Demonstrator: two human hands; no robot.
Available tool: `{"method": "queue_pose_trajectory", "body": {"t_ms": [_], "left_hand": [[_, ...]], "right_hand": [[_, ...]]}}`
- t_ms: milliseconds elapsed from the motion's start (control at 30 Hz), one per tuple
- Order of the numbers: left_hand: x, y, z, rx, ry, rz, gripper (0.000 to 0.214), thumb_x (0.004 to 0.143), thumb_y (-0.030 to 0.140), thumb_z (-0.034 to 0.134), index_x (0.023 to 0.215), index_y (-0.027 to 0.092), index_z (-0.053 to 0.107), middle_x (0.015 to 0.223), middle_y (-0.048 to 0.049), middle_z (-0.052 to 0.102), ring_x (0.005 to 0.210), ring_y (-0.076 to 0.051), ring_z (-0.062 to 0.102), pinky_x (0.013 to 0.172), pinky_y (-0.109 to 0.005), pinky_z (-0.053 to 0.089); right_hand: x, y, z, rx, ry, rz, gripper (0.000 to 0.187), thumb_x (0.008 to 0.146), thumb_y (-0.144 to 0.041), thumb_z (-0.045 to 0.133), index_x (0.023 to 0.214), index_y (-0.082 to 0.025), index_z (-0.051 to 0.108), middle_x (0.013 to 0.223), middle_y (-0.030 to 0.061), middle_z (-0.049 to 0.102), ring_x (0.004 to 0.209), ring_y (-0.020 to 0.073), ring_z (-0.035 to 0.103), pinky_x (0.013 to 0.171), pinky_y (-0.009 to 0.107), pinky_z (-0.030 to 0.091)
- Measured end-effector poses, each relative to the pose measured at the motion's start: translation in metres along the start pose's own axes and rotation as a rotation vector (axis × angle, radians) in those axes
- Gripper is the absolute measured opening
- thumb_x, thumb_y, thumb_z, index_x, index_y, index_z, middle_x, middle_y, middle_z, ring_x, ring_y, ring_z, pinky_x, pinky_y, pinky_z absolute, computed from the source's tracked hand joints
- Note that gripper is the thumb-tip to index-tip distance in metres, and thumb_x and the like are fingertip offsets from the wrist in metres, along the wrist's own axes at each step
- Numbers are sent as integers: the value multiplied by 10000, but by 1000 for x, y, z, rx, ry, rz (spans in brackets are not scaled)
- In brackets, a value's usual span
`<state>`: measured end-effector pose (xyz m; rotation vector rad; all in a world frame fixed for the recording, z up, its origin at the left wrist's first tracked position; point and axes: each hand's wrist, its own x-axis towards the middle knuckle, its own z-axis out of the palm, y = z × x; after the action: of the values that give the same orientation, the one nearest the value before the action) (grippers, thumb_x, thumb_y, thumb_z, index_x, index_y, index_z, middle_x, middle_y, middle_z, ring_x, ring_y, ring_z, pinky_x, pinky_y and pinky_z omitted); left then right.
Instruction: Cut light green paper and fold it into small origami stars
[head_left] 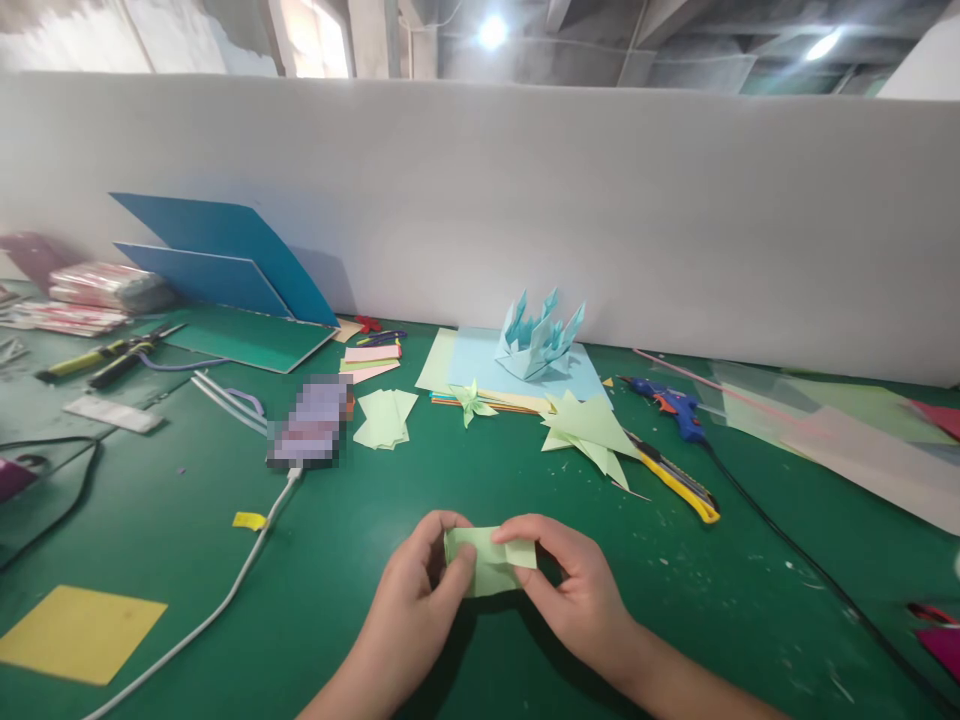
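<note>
Between my two hands is a small piece of light green paper (491, 578), folded and creased, held above the green tabletop. My left hand (424, 585) pinches its left end, thumb lying on the front. At the right end, the fingers of my right hand (574, 580) grip the top edge and the thumb sits below. Beyond them lie a green folded paper star (472, 404), a stack of green paper slips (385, 418) and a pile of pointed green paper pieces (589, 430). A pale blue folded paper crown-like piece (536, 345) stands on blue paper sheets.
A yellow utility knife (679, 485) and a blue glue gun (679, 408) with a black cord lie to the right. On the left are a blurred-out phone (311, 420) with a white cable (251, 565), a yellow sheet (82, 635) and blue boards (217, 250). A white partition (450, 190) stands behind.
</note>
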<state>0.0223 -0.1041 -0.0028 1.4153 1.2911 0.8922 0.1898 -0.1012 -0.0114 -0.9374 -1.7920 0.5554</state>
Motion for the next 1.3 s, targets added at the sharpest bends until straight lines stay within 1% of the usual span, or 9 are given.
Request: {"method": "queue_pose_trajectory", "body": {"t_ms": [133, 200, 300, 467, 633, 767, 967, 1167, 1300], "left_hand": [[-1, -1, 0, 112, 55, 31, 221, 810, 392, 454, 859, 192, 533, 599, 52, 405, 529, -120, 387, 493, -216, 312], [-2, 1, 0, 179, 74, 66, 204, 812, 371, 453, 849, 194, 548, 571, 59, 399, 493, -113, 376, 465, -208, 294], [-2, 4, 0, 267, 88, 133, 198, 809, 338, 461, 865, 196, 588, 538, 64, 405, 479, -111, 401, 465, -198, 315], [-2, 5, 1, 279, 145, 172, 219, 785, 294, 470, 935, 204, 601, 510, 73, 426, 448, -106, 439, 450, -183, 351], [-2, 6, 1, 298, 212, 206, 215, 782, 304, 479, 920, 208, 615, 512, 71, 444, 442, -100, 459, 439, -175, 376], [-3, 7, 0, 324, 218, 230, 203, 780, 285, 484, 895, 207, 632, 504, 68, 474, 432, -96, 472, 433, -171, 392], [-3, 8, 1, 358, 213, 269, 201, 774, 237, 493, 905, 205, 641, 512, 61, 533, 432, -92, 501, 438, -165, 418], [-7, 10, 4, 360, 179, 311, 197, 784, 229, 506, 916, 214, 652, 555, 45, 585, 451, -91, 524, 467, -167, 447], [-9, 12, 7, 307, 163, 281, 199, 774, 240, 525, 914, 205, 662, 622, 19, 637, 499, -99, 558, 504, -182, 468]], "right_hand": [[0, 0, 0, -20, -5, -4, 314, 717, -37, 486, 896, -239, 648, 847, 11, 718, 756, 149, 675, 697, 224, 538], [0, 0, 1, -7, -11, -14, 312, 726, -37, 497, 907, -242, 646, 889, 17, 718, 812, 155, 674, 738, 235, 535], [0, 0, 1, 14, -24, -13, 296, 749, -43, 507, 926, -241, 639, 926, 30, 713, 859, 164, 670, 776, 257, 533], [-1, 0, 2, 14, -31, -10, 252, 778, -67, 523, 931, -233, 634, 924, 44, 711, 857, 172, 671, 769, 270, 539], [0, -1, 2, 0, -9, -47, 251, 788, -66, 533, 934, -243, 633, 929, 30, 711, 858, 155, 670, 768, 247, 535], [0, -1, 1, -14, -8, -42, 229, 794, -64, 526, 881, -242, 639, 912, 21, 714, 857, 147, 671, 764, 235, 532], [1, -1, 0, 8, -31, -2, 178, 824, -127, 529, 903, -236, 646, 926, 35, 719, 868, 165, 674, 775, 268, 535], [1, -3, 3, 82, 1, 133, 118, 824, -171, 539, 885, -217, 628, 904, 48, 713, 844, 173, 676, 729, 268, 552], [1, -5, 2, 138, 22, 168, 86, 830, -173, 539, 854, -213, 610, 877, 44, 706, 821, 164, 675, 704, 253, 554]]}}
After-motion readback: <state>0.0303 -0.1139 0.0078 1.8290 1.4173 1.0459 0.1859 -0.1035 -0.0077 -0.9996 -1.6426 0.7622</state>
